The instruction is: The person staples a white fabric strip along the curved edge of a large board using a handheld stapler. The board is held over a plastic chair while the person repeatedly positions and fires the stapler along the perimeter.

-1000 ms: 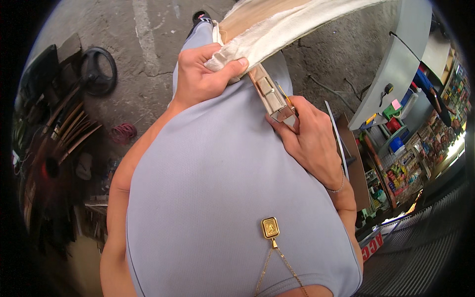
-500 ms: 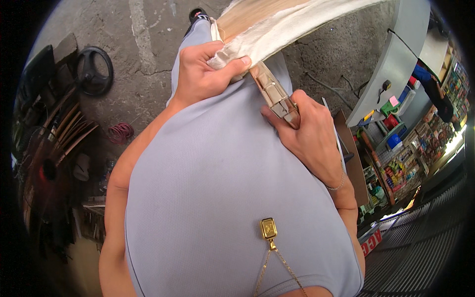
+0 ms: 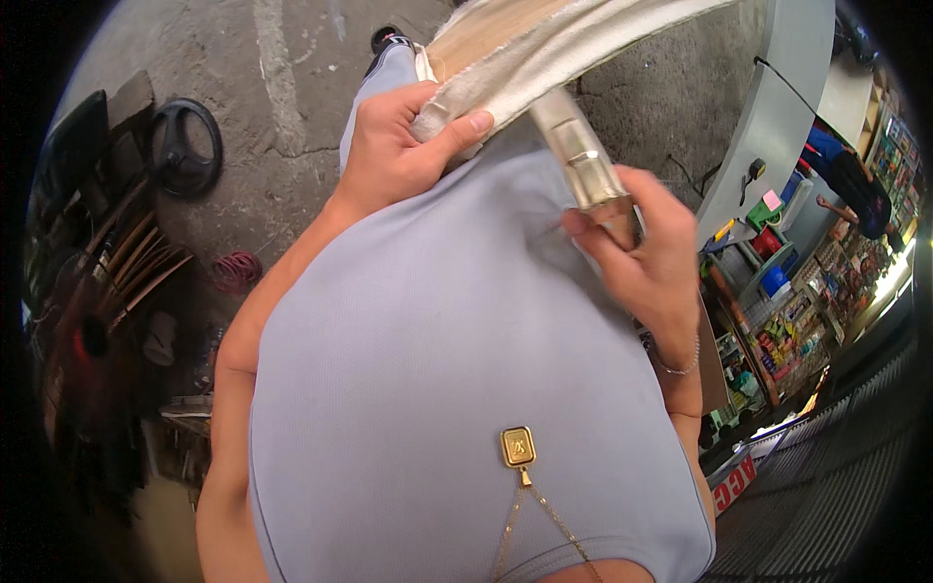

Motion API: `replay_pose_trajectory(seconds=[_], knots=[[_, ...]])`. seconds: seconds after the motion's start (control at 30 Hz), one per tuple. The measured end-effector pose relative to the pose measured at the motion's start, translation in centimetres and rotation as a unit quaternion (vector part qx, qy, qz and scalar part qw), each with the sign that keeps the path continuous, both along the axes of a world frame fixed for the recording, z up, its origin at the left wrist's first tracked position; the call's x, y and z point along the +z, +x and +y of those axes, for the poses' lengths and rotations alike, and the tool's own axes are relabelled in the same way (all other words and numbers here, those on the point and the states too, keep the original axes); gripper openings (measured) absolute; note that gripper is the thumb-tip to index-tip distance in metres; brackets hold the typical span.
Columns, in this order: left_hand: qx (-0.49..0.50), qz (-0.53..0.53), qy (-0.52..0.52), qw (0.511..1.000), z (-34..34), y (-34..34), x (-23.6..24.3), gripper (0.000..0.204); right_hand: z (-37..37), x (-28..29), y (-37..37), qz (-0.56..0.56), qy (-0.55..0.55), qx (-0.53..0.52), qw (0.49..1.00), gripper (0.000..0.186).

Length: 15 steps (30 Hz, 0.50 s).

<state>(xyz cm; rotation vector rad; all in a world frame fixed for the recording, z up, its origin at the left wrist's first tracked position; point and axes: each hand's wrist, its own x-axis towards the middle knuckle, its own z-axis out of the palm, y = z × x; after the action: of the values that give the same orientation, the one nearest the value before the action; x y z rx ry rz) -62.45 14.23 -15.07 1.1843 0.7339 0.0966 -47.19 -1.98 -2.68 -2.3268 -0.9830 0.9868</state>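
A curved wooden panel (image 3: pixel 486 41) with off-white fabric (image 3: pixel 530 85) folded along its edge lies over my lap at the top. My left hand (image 3: pixel 394 141) is closed on the near corner, pinching the fabric edge between thumb and fingers. To its right, my right hand (image 3: pixel 656 248) grips a worn metal stapler (image 3: pixel 581 155), somewhat blurred by motion. The stapler's front end points up toward the panel's lower edge, just short of the fabric or overlapping it; contact cannot be made out. The panel's far part runs out of the picture.
A black steering wheel (image 3: pixel 185 146) lies on the concrete floor (image 3: pixel 311 58) at left, near a coiled reddish hose (image 3: pixel 236 272) and stacked strips (image 3: pixel 146 257). A grey table (image 3: pixel 753 126) stands at right, and another person (image 3: pixel 850 185) is beyond it.
My right hand and the stapler have moved right and away from the left hand's corner. The left hand keeps its hold on the fabric. More of the other person shows.
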Motion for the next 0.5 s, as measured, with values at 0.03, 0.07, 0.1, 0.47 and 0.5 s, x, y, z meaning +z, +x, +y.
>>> replay_pose_trajectory(seconds=[0.03,0.07,0.1,0.47,0.5], knots=[[-0.026,0.013,0.017,0.999,0.3,-0.1,0.3,0.022,0.7,1.2,0.6,-0.003,-0.003,-0.016,1.000,0.043],[-0.050,0.020,0.049,0.997,0.5,-0.1,0.7,0.023,1.1,1.2,0.9,-0.096,0.027,-0.002,0.995,0.043],[-0.075,0.026,0.081,0.994,0.8,-0.2,1.1,0.024,1.5,0.8,1.4,-0.187,0.056,0.012,0.981,0.044],[-0.360,0.045,0.278,0.890,4.6,3.3,3.4,0.047,10.3,-10.1,7.1,-0.469,0.266,0.135,0.831,0.043],[-0.386,0.080,0.254,0.883,4.6,4.0,3.1,0.049,10.5,-10.0,7.1,-0.463,0.270,0.150,0.831,0.043]])
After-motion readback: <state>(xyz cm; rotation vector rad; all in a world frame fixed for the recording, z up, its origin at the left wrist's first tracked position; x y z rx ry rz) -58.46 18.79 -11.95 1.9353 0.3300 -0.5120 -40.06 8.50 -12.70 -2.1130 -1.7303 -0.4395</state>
